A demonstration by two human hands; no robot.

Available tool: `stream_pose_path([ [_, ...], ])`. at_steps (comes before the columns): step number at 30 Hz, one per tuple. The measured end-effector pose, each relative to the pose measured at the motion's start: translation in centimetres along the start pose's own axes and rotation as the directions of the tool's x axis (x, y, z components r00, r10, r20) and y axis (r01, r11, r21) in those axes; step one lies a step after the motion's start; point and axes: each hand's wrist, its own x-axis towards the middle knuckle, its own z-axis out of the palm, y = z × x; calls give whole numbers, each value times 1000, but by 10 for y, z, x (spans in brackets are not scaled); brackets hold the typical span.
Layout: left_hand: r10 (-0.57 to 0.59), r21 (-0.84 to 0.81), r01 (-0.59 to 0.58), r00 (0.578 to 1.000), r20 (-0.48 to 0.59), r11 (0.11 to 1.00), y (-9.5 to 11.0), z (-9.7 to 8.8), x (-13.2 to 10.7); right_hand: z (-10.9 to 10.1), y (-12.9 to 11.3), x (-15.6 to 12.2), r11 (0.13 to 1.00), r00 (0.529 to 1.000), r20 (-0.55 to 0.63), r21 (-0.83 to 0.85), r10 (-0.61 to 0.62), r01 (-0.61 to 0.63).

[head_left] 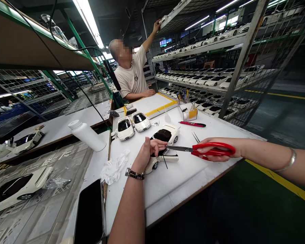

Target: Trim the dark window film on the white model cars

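Nearest us, our left hand [148,152] is pinched narrow over a white model car [171,133], and we cannot tell what its fingers hold. Our right hand [213,151] grips red-handled scissors [205,149], blades at the car. Open bench [155,200] runs to the near edge; two more white cars [141,121] sit beyond.

The left hand [148,151] holds a white model car [170,130] near the desk's [142,203] middle, while the right hand [216,150], at 3 o'clock from it, grips red-handled scissors [205,149] — blades just beside the car. Two more white model cars [125,128] sit at 11 o'clock; a crumpled white cloth [114,166] lies at 8 o'clock.
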Motion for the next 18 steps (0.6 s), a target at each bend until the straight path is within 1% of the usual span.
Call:
stream_pose_path([
  [3,9,-17,-9,1000,-6,1000,-1,0,0,-1,2,-2,1000,1000,0,4,2,-2],
  [8,13,-31,-13,1000,-11,999,-3,1,0,-2,6,-3,999,999,-7,22,-32,32],
  [15,18,-25,-18,1000,-6,1000,-3,1,0,5,0,-6,999,999,-13,15,-44,44],
  [18,6,-15,-6,1000,-8,1000,-1,2,-1,6,0,-6,998,998,-10,17,-56,56],
])
